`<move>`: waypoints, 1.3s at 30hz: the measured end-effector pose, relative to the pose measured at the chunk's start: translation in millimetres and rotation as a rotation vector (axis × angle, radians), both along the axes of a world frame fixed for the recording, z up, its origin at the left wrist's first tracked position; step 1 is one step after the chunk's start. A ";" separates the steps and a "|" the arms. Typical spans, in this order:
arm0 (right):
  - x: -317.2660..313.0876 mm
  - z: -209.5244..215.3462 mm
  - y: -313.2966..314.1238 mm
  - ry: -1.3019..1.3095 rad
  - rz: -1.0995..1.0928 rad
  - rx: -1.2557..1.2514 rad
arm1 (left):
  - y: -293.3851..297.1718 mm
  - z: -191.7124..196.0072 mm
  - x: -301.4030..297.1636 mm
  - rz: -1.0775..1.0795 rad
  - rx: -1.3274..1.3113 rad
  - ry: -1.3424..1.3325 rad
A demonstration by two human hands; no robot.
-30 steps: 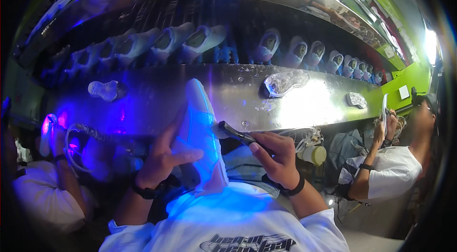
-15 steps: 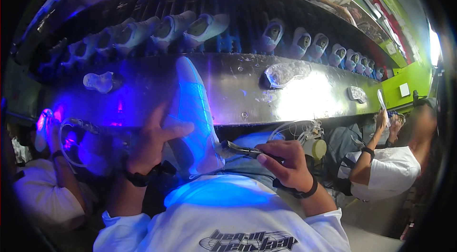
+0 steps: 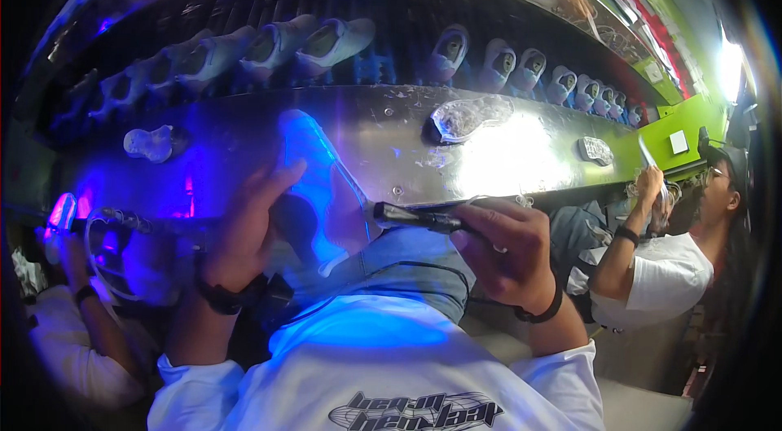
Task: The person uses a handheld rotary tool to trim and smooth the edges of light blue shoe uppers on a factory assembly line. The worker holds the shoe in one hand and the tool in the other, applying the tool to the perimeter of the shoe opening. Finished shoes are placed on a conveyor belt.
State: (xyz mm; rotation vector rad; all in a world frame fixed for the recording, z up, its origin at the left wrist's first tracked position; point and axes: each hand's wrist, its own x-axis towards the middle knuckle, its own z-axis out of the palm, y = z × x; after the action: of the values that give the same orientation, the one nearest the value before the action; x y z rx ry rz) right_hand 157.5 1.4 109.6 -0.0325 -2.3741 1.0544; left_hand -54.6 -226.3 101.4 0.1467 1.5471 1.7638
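Bathed in blue light, a pale shoe (image 3: 316, 178) lies tilted above my lap, toe pointing away from me. My left hand (image 3: 248, 227) grips it from its left side, fingers partly hidden behind the shoe. From the right, my right hand (image 3: 509, 248) holds a dark-handled brush (image 3: 417, 217). The brush tip reaches the shoe's lower right edge and looks to be touching it.
A metal bench (image 3: 371, 142) runs across in front, bearing a shoe sole (image 3: 471, 117) and a smaller sole (image 3: 149, 143). Behind it, a dark conveyor (image 3: 399, 40) carries rows of shoes. Co-workers sit at left and right (image 3: 664, 272).
The shoe has turned in my left hand and shifted slightly left. My right hand and the brush have come up a little. The whole view has shifted slightly.
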 end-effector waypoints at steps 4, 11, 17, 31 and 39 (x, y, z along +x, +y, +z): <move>-7.4 9.6 14.1 0.005 0.019 0.041 | -1.3 7.0 8.5 0.012 -0.112 0.028; -19.2 21.3 32.1 0.045 0.082 0.095 | -20.3 -32.9 -5.8 -0.154 0.066 -0.214; -28.0 16.5 44.2 0.134 0.134 0.099 | -19.3 -22.8 25.5 -0.251 -0.068 0.300; -29.3 -30.5 42.4 0.182 0.147 -0.216 | -13.1 -15.3 38.6 -0.155 0.238 -0.865; -24.1 -53.6 36.9 0.219 0.117 -0.277 | -14.2 -22.1 43.6 -0.175 0.297 -0.949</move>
State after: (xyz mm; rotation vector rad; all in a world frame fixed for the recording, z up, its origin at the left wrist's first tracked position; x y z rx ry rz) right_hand 133.4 38.2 55.9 0.1176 -2.0418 1.3623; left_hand -10.9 -240.5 79.3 -0.3583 0.5717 1.5508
